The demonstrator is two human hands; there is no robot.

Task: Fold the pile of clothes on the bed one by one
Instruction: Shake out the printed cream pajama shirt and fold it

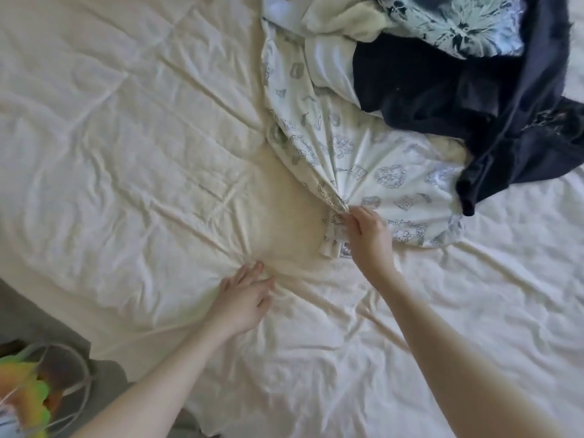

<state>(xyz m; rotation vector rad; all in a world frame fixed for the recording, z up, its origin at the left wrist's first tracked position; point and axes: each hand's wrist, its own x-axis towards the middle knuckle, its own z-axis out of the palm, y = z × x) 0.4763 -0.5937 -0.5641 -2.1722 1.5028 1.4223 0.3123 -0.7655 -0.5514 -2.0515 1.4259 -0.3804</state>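
The printed garment (363, 165) — pale, with grey-blue drawings — lies spread on the bed (126, 137), its cloth drawn into tight folds toward one bunched edge, where the right hand (366, 235) pinches it between thumb and fingers. Beyond the garment sits the pile of clothes (442, 58), a dark navy piece (505, 121) overlapping the garment's far side. Nearer than the garment, the left hand (246, 298) presses straight fingers on the wrinkled sheet — grasping nothing.
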